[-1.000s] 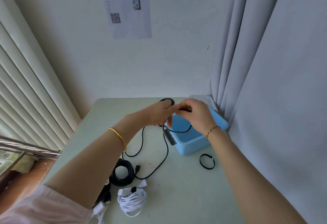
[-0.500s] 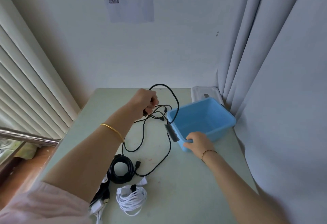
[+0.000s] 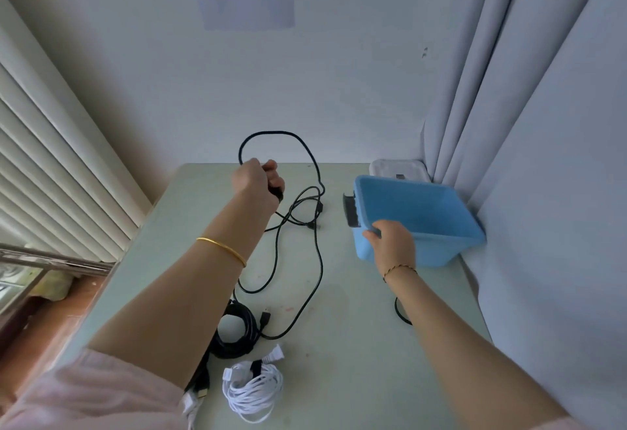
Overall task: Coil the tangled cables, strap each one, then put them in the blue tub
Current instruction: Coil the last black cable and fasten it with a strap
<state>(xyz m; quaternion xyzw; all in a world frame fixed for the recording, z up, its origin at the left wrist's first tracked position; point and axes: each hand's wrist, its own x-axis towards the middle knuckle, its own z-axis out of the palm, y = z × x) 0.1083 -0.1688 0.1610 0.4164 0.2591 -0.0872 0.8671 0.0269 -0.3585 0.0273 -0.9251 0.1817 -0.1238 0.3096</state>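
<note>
L hand (image 3: 258, 181) raised w/ fist clenched round thin black cable (image 3: 314, 171); R hand (image 3: 392, 244) grips near rim of blue plastic tub (image 3: 437, 226).

Two coiled cables (image 3: 234, 331) (image 3: 252, 392), one blue tub (image 3: 427, 253)

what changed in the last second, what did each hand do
The right hand let go of the loose cable, dropped to the blue tub and now grips its near rim; the tub now sits clear of that cable. The left hand kept its grip on the cable. The black coil and white bundle stayed put.
</note>
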